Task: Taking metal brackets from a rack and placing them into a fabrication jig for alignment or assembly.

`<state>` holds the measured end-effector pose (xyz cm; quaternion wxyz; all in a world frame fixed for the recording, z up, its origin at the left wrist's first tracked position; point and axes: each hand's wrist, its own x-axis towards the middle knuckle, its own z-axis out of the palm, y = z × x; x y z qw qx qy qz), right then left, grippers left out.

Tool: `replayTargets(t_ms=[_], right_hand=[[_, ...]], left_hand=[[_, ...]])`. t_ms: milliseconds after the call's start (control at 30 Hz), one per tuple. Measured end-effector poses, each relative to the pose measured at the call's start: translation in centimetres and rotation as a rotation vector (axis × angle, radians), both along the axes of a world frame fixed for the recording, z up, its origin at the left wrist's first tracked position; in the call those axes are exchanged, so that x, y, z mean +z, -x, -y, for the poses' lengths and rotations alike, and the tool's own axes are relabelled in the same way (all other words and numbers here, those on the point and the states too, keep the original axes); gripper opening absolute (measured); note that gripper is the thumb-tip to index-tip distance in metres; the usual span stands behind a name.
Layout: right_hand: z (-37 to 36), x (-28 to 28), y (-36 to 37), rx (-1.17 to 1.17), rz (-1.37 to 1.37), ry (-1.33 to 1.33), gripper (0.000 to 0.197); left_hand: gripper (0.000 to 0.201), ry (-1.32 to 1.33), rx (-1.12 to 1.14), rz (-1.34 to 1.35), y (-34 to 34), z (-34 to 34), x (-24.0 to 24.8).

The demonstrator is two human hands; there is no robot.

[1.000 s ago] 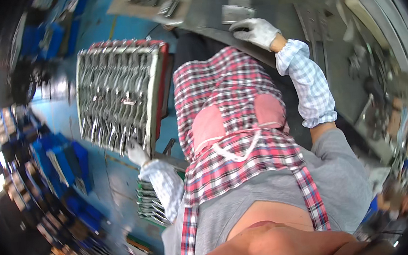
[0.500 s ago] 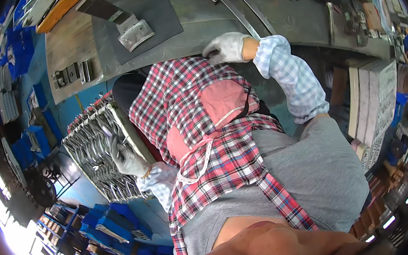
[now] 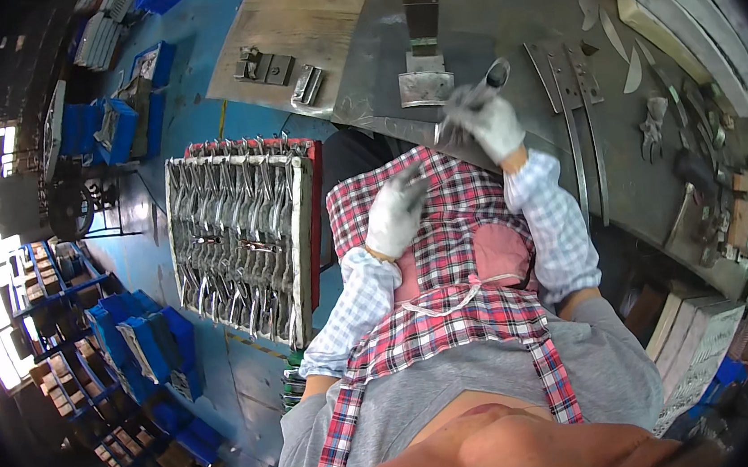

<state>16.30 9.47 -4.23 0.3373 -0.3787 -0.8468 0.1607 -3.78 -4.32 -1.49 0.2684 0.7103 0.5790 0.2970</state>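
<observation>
My right hand (image 3: 488, 123), in a white glove with grey fingers, is closed around a shiny metal piece (image 3: 495, 73) with a looped end. It hangs over the near edge of the workbench; the rest of the piece is mostly hidden by the fingers. My left hand (image 3: 397, 213), gloved alike, hovers above my plaid apron (image 3: 449, 262). Its fingers point forward, loosely apart and somewhat blurred, with nothing visible in them. Just beyond my right hand, a metal block fixture (image 3: 427, 87) with an upright dark plate stands on a dark mat.
A white-rimmed crate (image 3: 303, 249) packed with rows of curved metal handles stands to my left. Metal blocks (image 3: 264, 67) lie at the bench's left corner. Long metal strips (image 3: 572, 124) and a loose glove (image 3: 653, 127) lie to the right. Blue bins (image 3: 116, 130) stand on the floor.
My left hand has left the crate and come over my lap. My right hand has moved up to the bench's edge and now holds the metal piece. The view has swung right.
</observation>
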Motion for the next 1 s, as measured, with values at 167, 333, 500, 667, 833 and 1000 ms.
replayTargets(t_ms=[167, 333, 500, 667, 833, 1000], right_hand=[[-6.4, 2.0, 4.1, -0.227, 0.402, -0.225, 0.016], [-7.5, 2.5, 3.9, -0.090, 0.542, -0.043, 0.017], [-6.3, 0.9, 3.1, -0.091, -0.065, 0.230, 0.017], [-2.9, -2.3, 1.7, -0.289, -0.242, 0.200, 0.024], [-2.8, -2.5, 2.3, -0.348, -0.245, 0.112, 0.023], [-3.8, -3.4, 1.4, -0.270, -0.295, 0.066, 0.016]], left_hand=[[0.020, 0.053, 0.135, 0.188, 0.5, -2.2, -3.0], [0.022, 0.059, 0.242, 0.273, 1.1, -6.1, -3.0], [0.018, -0.081, 0.341, 0.216, 0.6, -14.8, -2.3], [0.019, -0.030, 0.335, 0.252, -0.2, -15.2, -3.2], [0.022, 0.136, 0.394, 0.332, 0.1, -15.4, -3.0], [0.023, 0.077, 0.366, 0.288, -0.5, -16.0, -3.4]])
